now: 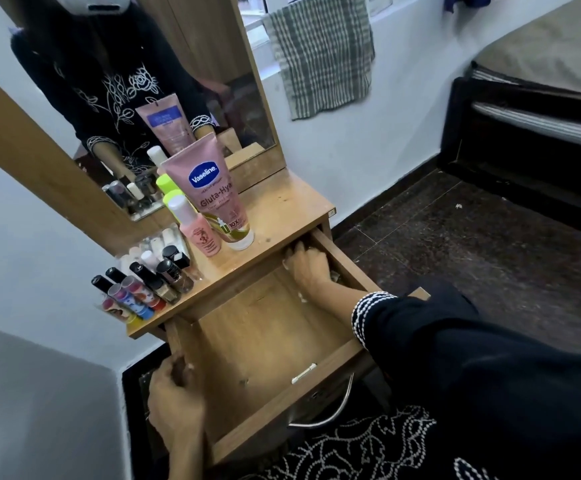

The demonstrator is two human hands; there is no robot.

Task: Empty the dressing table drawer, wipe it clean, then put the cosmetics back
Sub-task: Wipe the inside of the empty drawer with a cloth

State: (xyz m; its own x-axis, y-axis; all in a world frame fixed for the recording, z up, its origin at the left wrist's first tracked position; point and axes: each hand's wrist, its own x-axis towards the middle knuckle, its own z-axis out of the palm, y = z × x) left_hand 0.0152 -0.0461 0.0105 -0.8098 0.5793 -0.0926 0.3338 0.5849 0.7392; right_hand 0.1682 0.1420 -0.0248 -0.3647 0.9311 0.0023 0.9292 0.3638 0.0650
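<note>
1. Bedroom corner: pale walls, dark stone floor, a bed (538, 109) at 2 o'clock, a checked towel (323, 57) hung on the sill at 12 o'clock, and a wooden dressing table (292, 206) with a mirror (136, 98) at centre.
2. Drawer (268, 341) is pulled fully out at 6 o'clock. Its floor shows bare wood; no cosmetics are visible inside. Judgement: the emptying step is done.
3. Cosmetics stand on the tabletop at 9 to 10 o'clock: a pink tube (213, 192), a small pink bottle (197, 228), a green-capped bottle (168, 188) behind them, and a cluster of nail polish bottles and lip balms (143, 282) near the left edge.
4. Right hand (308, 268) is in the drawer's far right corner, fingers curled down over something pale, probably a wiping cloth or tissue; too hidden to confirm. Judgement: wiping is under way.
5. Left hand (175, 393) grips the drawer's near left corner, fingers curled round the side wall, steadying it.
6. Remaining, by judgement: finish the wipe, then return all cosmetics to the drawer.
7. Legible writing: the tube reads "Vaseline", "Gluta-Hya" and "10X". The small bottle's label is too small to read.
</note>
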